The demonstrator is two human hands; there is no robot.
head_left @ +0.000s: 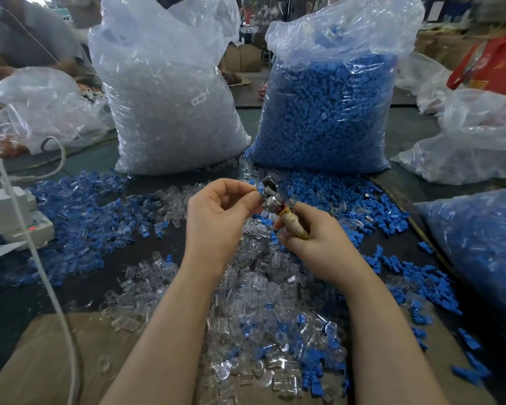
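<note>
Here, head view: above the table, the right hand wraps its fingers round the taped handle of a small tool; the left hand pinches a blue piece at its metal head. Best to steady the handle and seat the piece squarely. The tool's long axis slants lower-right to upper-left, head pointing away.

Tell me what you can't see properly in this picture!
All in the head view:
- the blue piece: mostly hidden by the fingers of the left hand, so its shape is unclear.
- the tool: its tip is blurred, and its handle is partly hidden inside the right hand.
- the side bag on the right: cut off by the picture edge.
- the white box on the left: cut off by the picture edge.
</note>
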